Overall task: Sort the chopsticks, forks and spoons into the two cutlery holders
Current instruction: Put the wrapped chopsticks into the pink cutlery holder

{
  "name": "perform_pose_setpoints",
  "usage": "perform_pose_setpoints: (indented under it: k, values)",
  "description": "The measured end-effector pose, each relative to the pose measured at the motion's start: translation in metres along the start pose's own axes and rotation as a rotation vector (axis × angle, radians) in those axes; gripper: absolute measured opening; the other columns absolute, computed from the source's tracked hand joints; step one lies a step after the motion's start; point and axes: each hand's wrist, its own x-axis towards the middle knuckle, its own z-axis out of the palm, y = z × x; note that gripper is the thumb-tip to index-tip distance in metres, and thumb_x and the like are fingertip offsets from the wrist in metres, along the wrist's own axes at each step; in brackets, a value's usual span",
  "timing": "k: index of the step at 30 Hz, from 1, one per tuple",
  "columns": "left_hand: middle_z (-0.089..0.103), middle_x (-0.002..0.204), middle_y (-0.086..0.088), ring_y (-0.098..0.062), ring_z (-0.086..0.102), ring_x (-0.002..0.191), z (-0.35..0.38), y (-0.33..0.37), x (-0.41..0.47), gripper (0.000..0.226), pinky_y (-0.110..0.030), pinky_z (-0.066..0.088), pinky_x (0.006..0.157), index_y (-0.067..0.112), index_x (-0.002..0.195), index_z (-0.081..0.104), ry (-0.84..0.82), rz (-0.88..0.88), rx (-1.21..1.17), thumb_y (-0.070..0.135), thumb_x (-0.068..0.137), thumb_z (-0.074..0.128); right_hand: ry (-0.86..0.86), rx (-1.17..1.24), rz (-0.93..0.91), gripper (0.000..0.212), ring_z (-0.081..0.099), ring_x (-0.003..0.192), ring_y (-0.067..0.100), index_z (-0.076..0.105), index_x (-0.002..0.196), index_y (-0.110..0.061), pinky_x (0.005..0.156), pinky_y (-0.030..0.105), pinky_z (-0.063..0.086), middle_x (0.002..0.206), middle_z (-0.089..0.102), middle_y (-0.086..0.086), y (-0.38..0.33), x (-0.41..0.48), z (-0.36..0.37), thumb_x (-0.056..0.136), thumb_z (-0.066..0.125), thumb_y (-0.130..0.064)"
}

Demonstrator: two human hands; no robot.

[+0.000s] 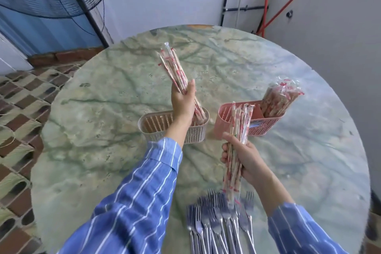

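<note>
Gripping a bundle of wrapped chopsticks (pixel 175 68) in the left hand (pixel 183 100), lower ends inside the beige holder (pixel 153 125). Clutching a second bundle (pixel 240 121) in the right hand (pixel 248 161), near the pink holder (pixel 223 118), above forks (pixel 216 220) lying on the marble table (pixel 103 93).

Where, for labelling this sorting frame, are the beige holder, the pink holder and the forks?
beige holder (pixel 150 132), head view, on its front mesh wall.
pink holder (pixel 221 123), head view, on its left end wall.
forks (pixel 206 225), head view, on one fork in the pile's middle.
</note>
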Motion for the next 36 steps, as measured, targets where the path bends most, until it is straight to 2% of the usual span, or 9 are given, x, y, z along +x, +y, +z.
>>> perform_pose_setpoints:
  k: [3, 6, 9, 12, 16, 20, 26, 32, 36]
  values:
    - [0.067, 0.105, -0.001, -0.013, 0.067, 0.094, -0.004, -0.008, -0.01, 0.04, -0.032, 0.054, 0.086, 0.025, 0.117, 0.049, -0.117, 0.03, 0.068, 0.042, 0.084, 0.064, 0.016, 0.015, -0.07, 0.02, 0.054, 0.051, 0.019, 0.057, 0.094, -0.006, 0.054, 0.033, 0.051, 0.064, 0.056, 0.006, -0.01, 0.006, 0.008, 0.089, 0.067, -0.022]
    - [0.061, 0.093, 0.016, 0.01, 0.059, 0.083, -0.01, -0.007, -0.015, 0.028, -0.015, 0.048, 0.08, 0.023, 0.115, 0.049, -0.28, 0.13, 0.202, 0.03, 0.091, 0.062, 0.045, 0.028, -0.168, 0.017, 0.053, 0.048, 0.018, 0.061, 0.078, -0.012, 0.053, 0.032, 0.049, 0.059, 0.055, 0.004, -0.025, 0.015, 0.02, 0.089, 0.067, -0.022]
    - [0.066, 0.094, 0.008, -0.008, 0.063, 0.091, -0.018, -0.003, -0.018, 0.027, -0.023, 0.048, 0.081, 0.019, 0.112, 0.059, -0.43, 0.099, 0.38, 0.032, 0.089, 0.064, 0.041, 0.032, -0.258, 0.026, 0.053, 0.049, 0.02, 0.061, 0.067, -0.017, 0.05, 0.03, 0.046, 0.055, 0.053, 0.003, -0.044, 0.028, 0.03, 0.091, 0.065, -0.025]
    - [0.071, 0.1, 0.004, -0.011, 0.066, 0.095, -0.027, -0.003, -0.021, 0.026, -0.028, 0.051, 0.086, 0.019, 0.109, 0.06, -0.515, 0.025, 0.479, 0.027, 0.086, 0.068, 0.071, 0.087, -0.325, 0.022, 0.052, 0.048, 0.023, 0.053, 0.079, -0.013, 0.052, 0.032, 0.046, 0.056, 0.052, 0.004, -0.063, 0.043, 0.038, 0.089, 0.069, -0.024]
    - [0.069, 0.104, -0.006, -0.008, 0.068, 0.09, -0.035, 0.013, -0.028, 0.039, -0.023, 0.055, 0.079, 0.015, 0.12, 0.054, -0.598, 0.025, 0.243, 0.012, 0.085, 0.071, 0.134, 0.141, -0.373, 0.027, 0.05, 0.048, 0.017, 0.048, 0.093, -0.014, 0.05, 0.03, 0.044, 0.057, 0.051, -0.001, -0.084, 0.058, 0.047, 0.087, 0.071, -0.027]
    - [0.07, 0.095, -0.006, -0.013, 0.067, 0.079, -0.039, 0.02, -0.029, 0.022, -0.036, 0.055, 0.077, 0.016, 0.104, 0.064, -0.551, 0.046, 0.265, 0.027, 0.086, 0.071, 0.168, 0.214, -0.421, 0.032, 0.047, 0.046, 0.015, 0.048, 0.094, -0.012, 0.047, 0.028, 0.043, 0.057, 0.048, 0.0, -0.1, 0.069, 0.056, 0.085, 0.074, -0.029]
    - [0.068, 0.109, 0.005, -0.013, 0.064, 0.102, -0.05, 0.017, -0.019, 0.061, -0.041, 0.052, 0.093, 0.03, 0.11, 0.063, -0.602, 0.053, 0.491, 0.066, 0.062, 0.075, 0.143, 0.228, -0.476, 0.028, 0.05, 0.045, 0.015, 0.051, 0.089, -0.013, 0.049, 0.03, 0.044, 0.057, 0.051, 0.001, -0.108, 0.08, 0.068, 0.085, 0.074, -0.028]
    - [0.056, 0.123, 0.016, 0.011, 0.054, 0.108, -0.052, 0.025, -0.024, 0.059, -0.006, 0.041, 0.089, 0.024, 0.132, 0.048, -0.572, 0.175, 0.284, 0.024, 0.08, 0.077, 0.165, 0.193, -0.512, 0.025, 0.052, 0.046, 0.016, 0.051, 0.087, -0.015, 0.048, 0.029, 0.043, 0.055, 0.051, -0.001, -0.096, 0.087, 0.085, 0.088, 0.07, -0.032]
    - [0.059, 0.122, 0.01, 0.004, 0.057, 0.108, -0.054, 0.021, -0.02, 0.063, -0.011, 0.043, 0.091, 0.022, 0.131, 0.049, -0.542, 0.137, 0.259, 0.024, 0.076, 0.08, 0.149, 0.106, -0.544, 0.021, 0.051, 0.048, 0.015, 0.052, 0.088, -0.014, 0.049, 0.027, 0.044, 0.057, 0.052, 0.001, -0.079, 0.09, 0.09, 0.091, 0.066, -0.03]
